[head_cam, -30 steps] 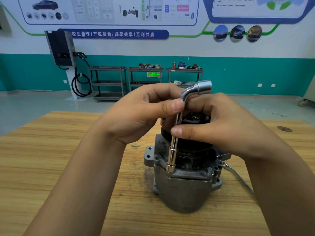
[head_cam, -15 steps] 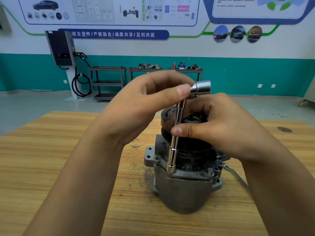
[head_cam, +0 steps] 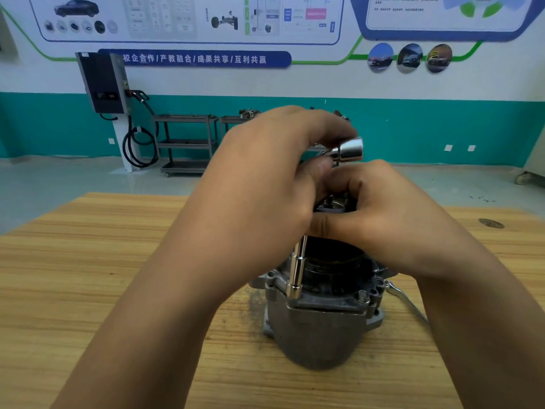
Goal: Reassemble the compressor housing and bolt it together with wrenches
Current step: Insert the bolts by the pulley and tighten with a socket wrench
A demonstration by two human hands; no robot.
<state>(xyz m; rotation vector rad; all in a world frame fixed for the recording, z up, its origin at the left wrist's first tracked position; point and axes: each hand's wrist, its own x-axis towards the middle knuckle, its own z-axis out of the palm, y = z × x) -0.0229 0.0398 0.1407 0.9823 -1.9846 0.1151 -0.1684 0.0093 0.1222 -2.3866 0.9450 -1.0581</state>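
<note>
Because both hands crowd over it, the middle of the L-shaped socket wrench (head_cam: pixel 295 273) is hidden; only its lower socket, seated at the front-left of the flange, and its upper socket end, jutting right past the fingers, show. The top of the compressor housing (head_cam: pixel 318 329) is mostly covered by the right hand (head_cam: pixel 383 219); the housing stands upright on the wooden table (head_cam: pixel 88 276), directly below the hands. A slim metal tool (head_cam: pixel 405 301) lies just right of the housing, its far end cut off by the right forearm; its kind cannot be told. The left hand (head_cam: pixel 265 178) arches over the wrench's bend, fingers curled on top and thumb pressed beneath, gripping it; the right hand pinches the upright shaft with its thumb against curled fingers, whose tips are hidden behind the left hand; one bolt (head_cam: pixel 363 296) shows on the flange's right.
</note>
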